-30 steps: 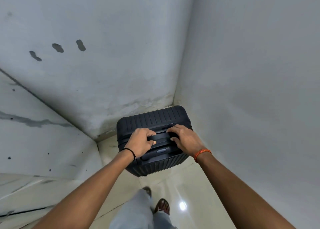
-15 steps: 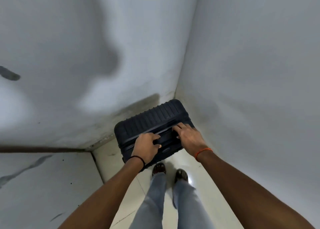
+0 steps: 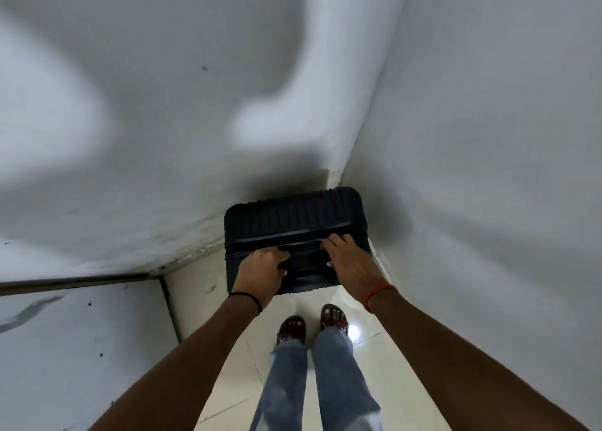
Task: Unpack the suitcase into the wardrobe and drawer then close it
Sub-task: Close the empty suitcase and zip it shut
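Note:
A black ribbed hard-shell suitcase [image 3: 293, 217] stands upright and closed in the corner where two white walls meet. I see its top from above. My left hand [image 3: 260, 269] grips the left end of the top handle [image 3: 304, 251], fingers curled round it. My right hand [image 3: 350, 259] lies on the right end of the handle with its fingers bent over it. No wardrobe or drawer is in view.
White walls [image 3: 472, 137] close in at the back and the right. A grey marbled panel [image 3: 81, 349] stands at the left. Cream floor tiles [image 3: 391, 365] run toward me, with my legs in jeans and sandalled feet [image 3: 311, 326] just behind the suitcase.
The suitcase has moved back and right, tighter into the corner. The view has tilted further down, and my feet now stand close behind the case. Both hands stay on the handle.

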